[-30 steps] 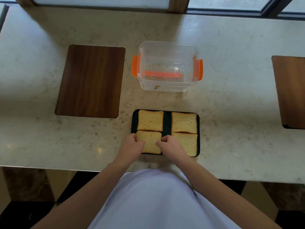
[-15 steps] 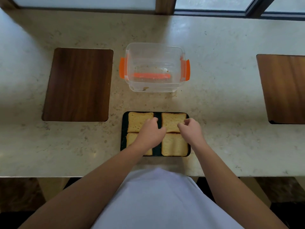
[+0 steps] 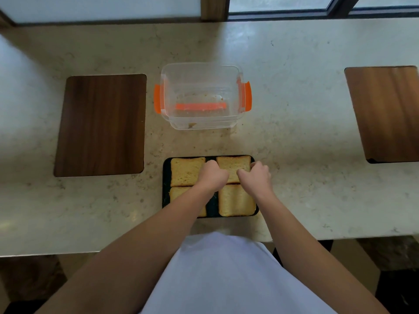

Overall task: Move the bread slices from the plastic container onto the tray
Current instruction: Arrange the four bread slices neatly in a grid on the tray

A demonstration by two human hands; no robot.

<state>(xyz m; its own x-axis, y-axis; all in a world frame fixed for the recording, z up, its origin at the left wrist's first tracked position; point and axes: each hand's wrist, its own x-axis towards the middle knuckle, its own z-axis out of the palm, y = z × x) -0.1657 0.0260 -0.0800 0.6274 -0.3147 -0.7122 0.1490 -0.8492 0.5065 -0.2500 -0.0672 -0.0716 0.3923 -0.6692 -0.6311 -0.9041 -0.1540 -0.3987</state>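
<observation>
Bread slices (image 3: 187, 171), all four, lie on the dark tray (image 3: 166, 177), the plastic container (image 3: 201, 96) looks empty, and the left hand (image 3: 213, 174) and right hand (image 3: 256, 175) pinch the far-right slice (image 3: 233, 164), which probably needs only straightening.

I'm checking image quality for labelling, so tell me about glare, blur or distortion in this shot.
Head view: wide-angle lens bows the counter edges; soft window glare washes the far counter; the plastic container and bread slices look slightly soft, still readable.
</observation>
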